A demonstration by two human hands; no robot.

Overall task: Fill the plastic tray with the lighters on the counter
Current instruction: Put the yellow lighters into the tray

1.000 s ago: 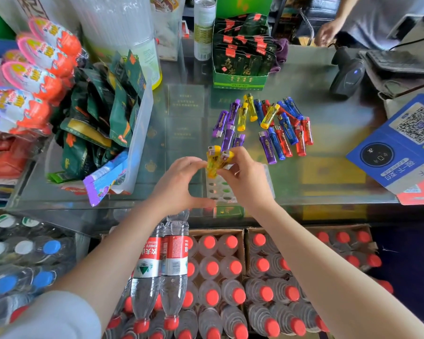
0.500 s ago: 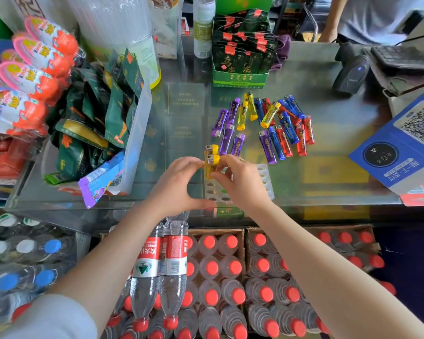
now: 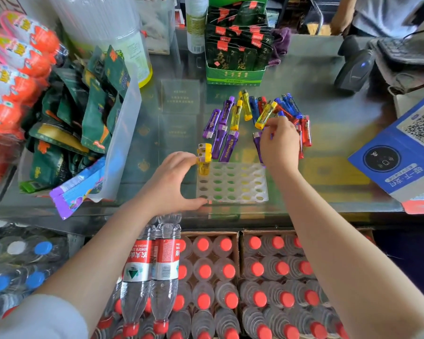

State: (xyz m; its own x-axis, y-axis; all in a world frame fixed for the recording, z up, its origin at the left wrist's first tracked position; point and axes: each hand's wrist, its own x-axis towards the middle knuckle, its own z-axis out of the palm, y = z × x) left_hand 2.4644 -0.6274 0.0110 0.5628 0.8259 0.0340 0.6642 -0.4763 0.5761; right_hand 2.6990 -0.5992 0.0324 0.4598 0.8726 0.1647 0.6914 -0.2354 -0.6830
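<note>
A clear plastic tray [image 3: 233,189] with rows of round holes lies near the counter's front edge. Two yellow lighters [image 3: 204,157] stand upright in its far-left corner. My left hand [image 3: 171,184] grips the tray's left side: the fingertips rest against those lighters and the thumb presses the near-left corner. A loose pile of purple, yellow, blue and red lighters [image 3: 233,123] lies just beyond the tray. My right hand [image 3: 279,143] hovers over the pile's right part, fingers curled, tips touching a yellow lighter [image 3: 266,115] that still lies flat. A purple lighter is partly hidden under that hand.
A clear bin of snack packets [image 3: 123,133] stands to the left, and a green box of tea sachets [image 3: 235,57] behind the pile. A barcode scanner [image 3: 353,69] and a blue QR sign [image 3: 402,148] are at the right. Bottled water crates sit below the counter. Another person stands at the far right.
My right hand let go of the yellow lighters, which now stand in the tray, and moved up and right to the pile. My left hand stayed at the tray.
</note>
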